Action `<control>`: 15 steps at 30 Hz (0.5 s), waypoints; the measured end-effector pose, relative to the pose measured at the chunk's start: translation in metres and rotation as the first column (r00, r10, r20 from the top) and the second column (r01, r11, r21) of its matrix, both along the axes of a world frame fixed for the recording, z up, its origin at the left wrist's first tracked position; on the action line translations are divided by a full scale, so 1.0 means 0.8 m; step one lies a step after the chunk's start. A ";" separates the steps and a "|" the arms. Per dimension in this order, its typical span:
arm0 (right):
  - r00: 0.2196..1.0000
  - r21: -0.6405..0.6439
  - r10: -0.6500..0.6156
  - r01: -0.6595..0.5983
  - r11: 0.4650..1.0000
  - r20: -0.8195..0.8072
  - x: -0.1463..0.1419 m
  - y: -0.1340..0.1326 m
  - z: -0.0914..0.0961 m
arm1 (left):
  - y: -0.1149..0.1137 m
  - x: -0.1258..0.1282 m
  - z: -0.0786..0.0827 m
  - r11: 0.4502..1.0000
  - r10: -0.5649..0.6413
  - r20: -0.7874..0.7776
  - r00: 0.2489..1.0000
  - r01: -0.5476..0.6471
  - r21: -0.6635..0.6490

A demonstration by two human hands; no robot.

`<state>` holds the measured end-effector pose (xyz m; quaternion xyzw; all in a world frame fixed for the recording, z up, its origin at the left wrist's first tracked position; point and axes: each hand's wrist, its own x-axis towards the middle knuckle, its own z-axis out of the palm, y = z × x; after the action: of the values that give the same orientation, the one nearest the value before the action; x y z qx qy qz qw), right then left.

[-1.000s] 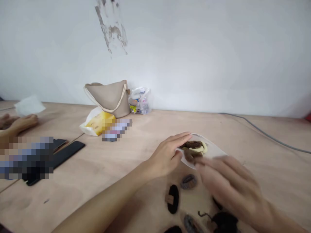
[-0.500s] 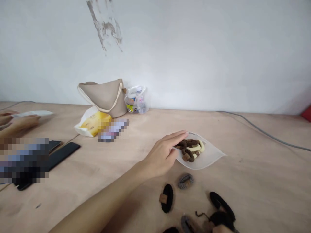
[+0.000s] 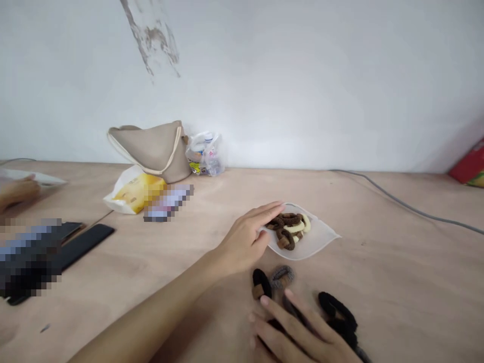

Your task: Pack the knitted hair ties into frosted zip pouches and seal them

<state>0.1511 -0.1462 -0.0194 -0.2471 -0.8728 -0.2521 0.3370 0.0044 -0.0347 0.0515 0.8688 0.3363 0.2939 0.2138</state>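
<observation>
My left hand (image 3: 245, 234) grips the near-left edge of a frosted plastic bag (image 3: 319, 237), fingers along its rim and thumb below. The bag's mouth is spread apart, with brown and cream hair ties (image 3: 291, 229) lying inside. My right hand (image 3: 298, 333) reaches in from the bottom edge with fingers apart, over dark hair ties partly hidden beneath it. Just beyond its fingertips lie a black hair tie (image 3: 261, 283) with a brown tag and a grey hair tie (image 3: 282, 276). More black hair ties (image 3: 338, 312) rest to its right.
Against the wall stand a beige bag (image 3: 151, 148) and a clear plastic bag with bottles (image 3: 207, 154). A yellow tissue pack (image 3: 138, 191) and a phone (image 3: 168, 202) lie before them. Another person's hand (image 3: 20, 192) is at far left. A grey cable (image 3: 397, 201) crosses the right.
My right hand has come further into view and moved left over the hair ties. The tagged black hair tie now lies closer to the grey one. My left hand keeps its hold.
</observation>
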 end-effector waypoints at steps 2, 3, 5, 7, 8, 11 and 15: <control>1.000 -0.084 -0.022 0.023 0.996 0.013 0.034 -0.002 0.018 | -0.001 0.000 0.000 1.000 0.002 -0.002 1.000 -0.002 0.000; 0.999 -0.132 -0.022 0.027 0.991 0.039 0.051 -0.003 0.026 | -0.001 0.001 0.000 1.000 0.004 -0.003 1.000 -0.004 -0.002; 0.986 -0.242 -0.164 0.151 0.959 -0.037 0.080 -0.005 0.035 | -0.002 0.001 0.001 1.000 0.008 -0.004 1.000 -0.008 -0.006; 0.952 -0.371 -0.294 0.243 0.896 -0.088 0.098 -0.006 0.034 | -0.002 0.001 0.002 1.000 0.013 0.000 1.000 -0.013 -0.009; 0.938 -0.438 -0.336 0.267 0.859 -0.087 0.103 -0.005 0.031 | -0.002 0.001 0.003 1.000 0.016 0.002 1.000 -0.016 -0.012; 0.936 -0.548 -0.350 0.271 0.791 -0.042 0.108 0.000 0.020 | -0.003 0.001 0.004 1.000 0.023 0.008 1.000 -0.023 -0.018; 0.935 -0.501 -0.349 0.275 0.821 -0.059 0.112 0.001 0.020 | -0.003 0.001 0.004 1.000 0.028 0.011 1.000 -0.027 -0.012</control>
<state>0.2406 -0.1451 -0.0038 -0.4812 -0.8279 -0.0583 0.2821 0.0049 -0.0367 0.0547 0.8612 0.3489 0.2994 0.2168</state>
